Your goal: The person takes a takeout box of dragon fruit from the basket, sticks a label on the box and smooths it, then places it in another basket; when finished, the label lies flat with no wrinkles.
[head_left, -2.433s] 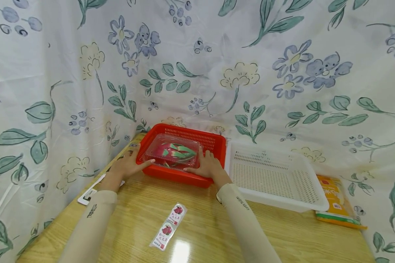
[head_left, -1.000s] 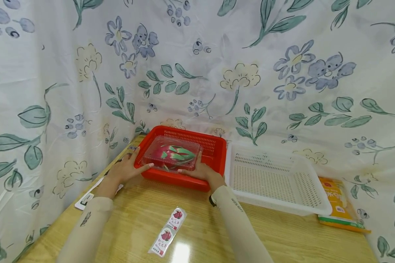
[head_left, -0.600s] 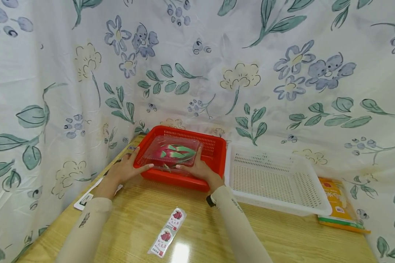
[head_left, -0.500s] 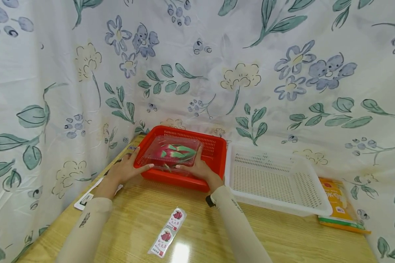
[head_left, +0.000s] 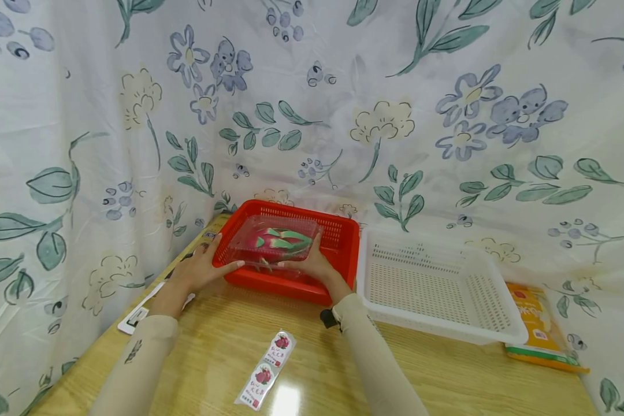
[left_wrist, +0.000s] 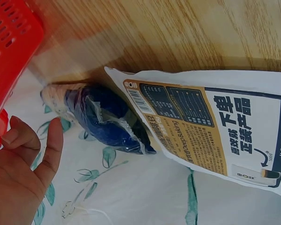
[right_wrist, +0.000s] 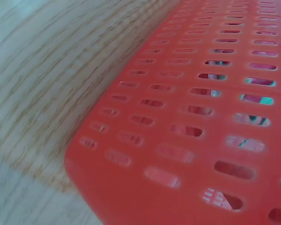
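Note:
In the head view a red basket stands at the back left of the table. It holds a clear plastic clamshell box with a dragon fruit inside. My left hand grips the basket's left front corner, its thumb over the rim; in the left wrist view two fingertips stand free of the wall. Reaching over the front rim, my right hand holds the box's right front corner between thumb and fingers. The right wrist view shows only the basket's slotted wall; that hand is outside it.
A white basket stands right of the red one, with an orange bag beyond. A sticker strip lies in front. Left of the red basket are a coffee pouch and a dark blue packet. A floral curtain backs the table.
Compared with 2.4 seconds ago, my right hand has shifted slightly left and nearer, and the box sits a little differently in the basket. Over the last half second both hands have stayed nearly still.

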`<action>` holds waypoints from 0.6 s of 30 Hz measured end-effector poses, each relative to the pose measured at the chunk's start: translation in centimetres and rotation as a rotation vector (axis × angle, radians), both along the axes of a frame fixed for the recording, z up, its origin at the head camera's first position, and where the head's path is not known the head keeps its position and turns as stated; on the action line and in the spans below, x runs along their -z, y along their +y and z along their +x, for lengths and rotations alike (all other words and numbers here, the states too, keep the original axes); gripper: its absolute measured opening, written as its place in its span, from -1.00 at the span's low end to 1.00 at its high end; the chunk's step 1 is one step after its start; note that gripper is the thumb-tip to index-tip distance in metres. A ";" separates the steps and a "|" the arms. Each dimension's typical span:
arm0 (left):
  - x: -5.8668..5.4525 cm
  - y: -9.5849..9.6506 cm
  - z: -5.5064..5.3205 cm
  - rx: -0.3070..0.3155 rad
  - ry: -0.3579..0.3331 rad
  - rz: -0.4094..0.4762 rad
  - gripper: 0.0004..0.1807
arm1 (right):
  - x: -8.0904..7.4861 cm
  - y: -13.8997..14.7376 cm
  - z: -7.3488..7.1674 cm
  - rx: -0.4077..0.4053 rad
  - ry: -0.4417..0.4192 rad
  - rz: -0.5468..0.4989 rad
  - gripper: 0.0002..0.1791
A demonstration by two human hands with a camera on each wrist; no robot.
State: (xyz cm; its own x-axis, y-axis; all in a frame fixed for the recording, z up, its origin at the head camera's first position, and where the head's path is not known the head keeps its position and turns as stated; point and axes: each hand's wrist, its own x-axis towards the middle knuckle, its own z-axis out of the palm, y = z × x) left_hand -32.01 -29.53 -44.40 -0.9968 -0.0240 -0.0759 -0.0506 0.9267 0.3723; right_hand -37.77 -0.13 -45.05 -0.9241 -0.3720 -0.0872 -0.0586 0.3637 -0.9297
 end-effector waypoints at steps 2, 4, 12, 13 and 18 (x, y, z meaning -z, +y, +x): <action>0.0 0.0 0.0 0.001 0.001 0.005 0.31 | -0.1 -0.1 -0.1 0.005 -0.011 -0.018 0.40; 0.0 0.0 0.0 0.003 0.005 0.007 0.30 | -0.2 -0.1 -0.1 0.008 -0.024 -0.034 0.40; 0.0 -0.1 0.0 0.009 0.013 -0.003 0.29 | -0.5 -0.3 -0.1 0.021 -0.072 -0.067 0.40; 0.0 -0.1 0.0 0.010 0.012 -0.006 0.29 | -0.5 -0.3 -0.2 0.031 -0.080 -0.074 0.41; -0.1 0.0 0.1 0.010 0.009 -0.004 0.29 | -0.5 -0.5 -0.2 0.082 -0.121 -0.126 0.43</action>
State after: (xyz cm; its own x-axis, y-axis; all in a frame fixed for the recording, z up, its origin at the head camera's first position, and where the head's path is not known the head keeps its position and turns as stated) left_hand -31.93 -29.55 -44.28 -0.9977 -0.0140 -0.0666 -0.0376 0.9288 0.3686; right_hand -38.01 -0.65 -44.53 -0.9375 -0.3105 -0.1568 0.0812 0.2429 -0.9666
